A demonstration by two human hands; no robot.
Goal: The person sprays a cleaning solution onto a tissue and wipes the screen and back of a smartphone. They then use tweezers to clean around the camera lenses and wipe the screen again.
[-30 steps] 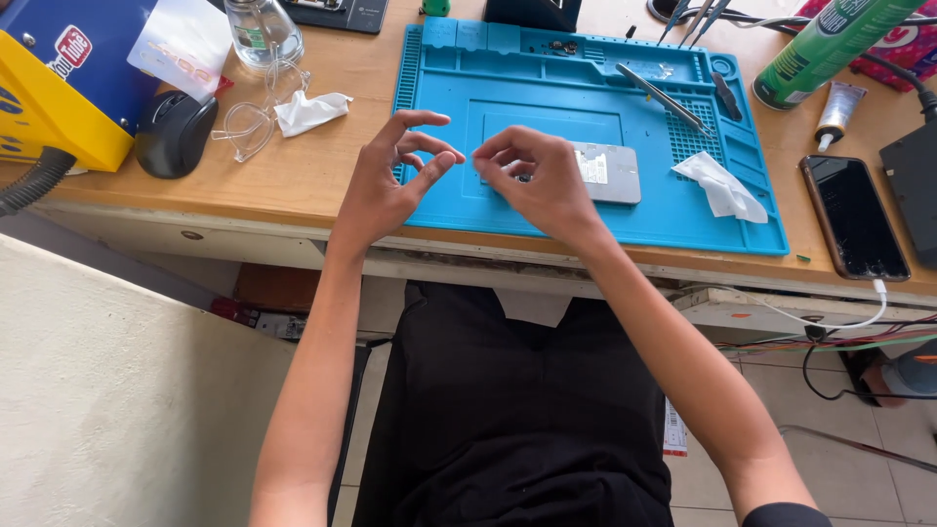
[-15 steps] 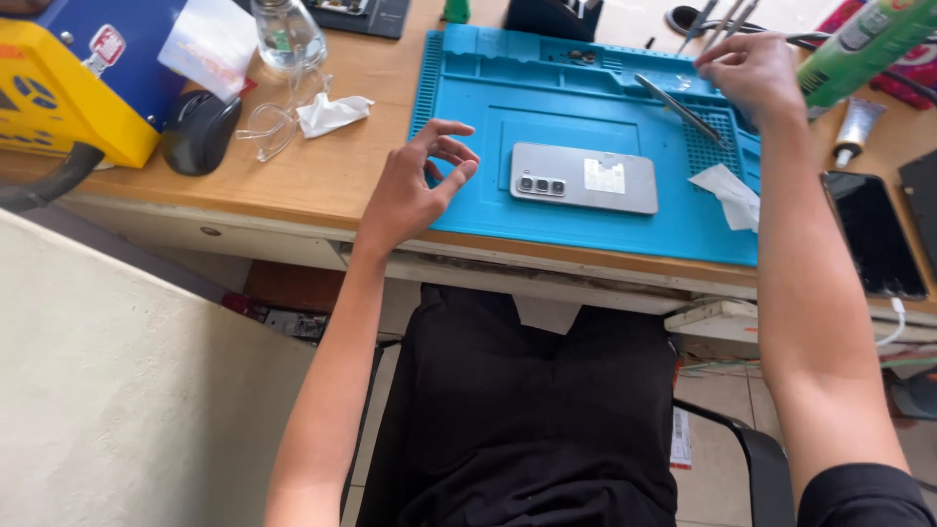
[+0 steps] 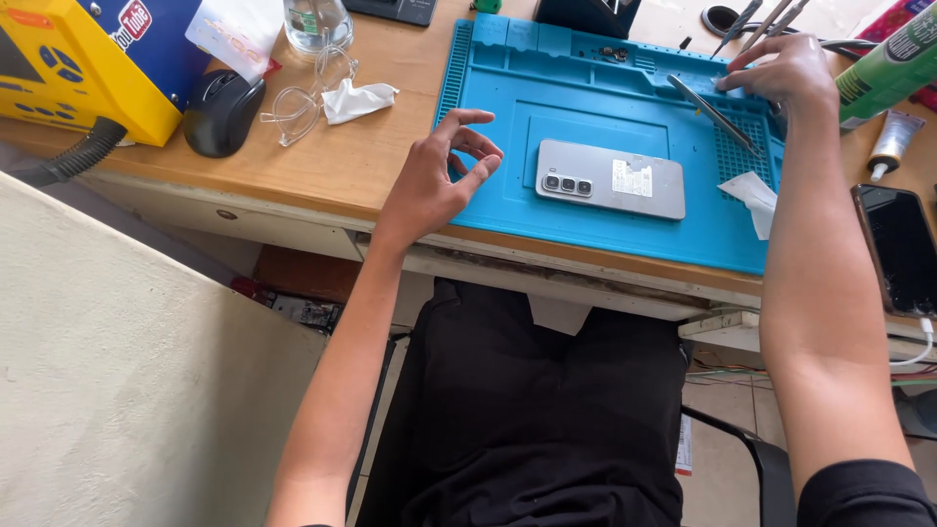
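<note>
**Right hand at the tweezers, left hand idle over the mat edge**

The right hand (image 3: 781, 73) rests its fingertips on the tweezers (image 3: 712, 112) at the blue mat's (image 3: 508, 205) far corner, grip not closed. The left hand (image 3: 434, 185) hovers with fingers spread, empty, the phone (image 3: 610, 179) just beside it in open mat space.

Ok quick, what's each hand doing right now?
Left hand: open, fingers curled, holding nothing, at the blue mat's edge.
Right hand: fingers on the tweezers; a firm hold cannot be told.

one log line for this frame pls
left hand: empty, hovering | right hand: on thin metal tweezers | silver smartphone: face down on blue silicone mat
</note>
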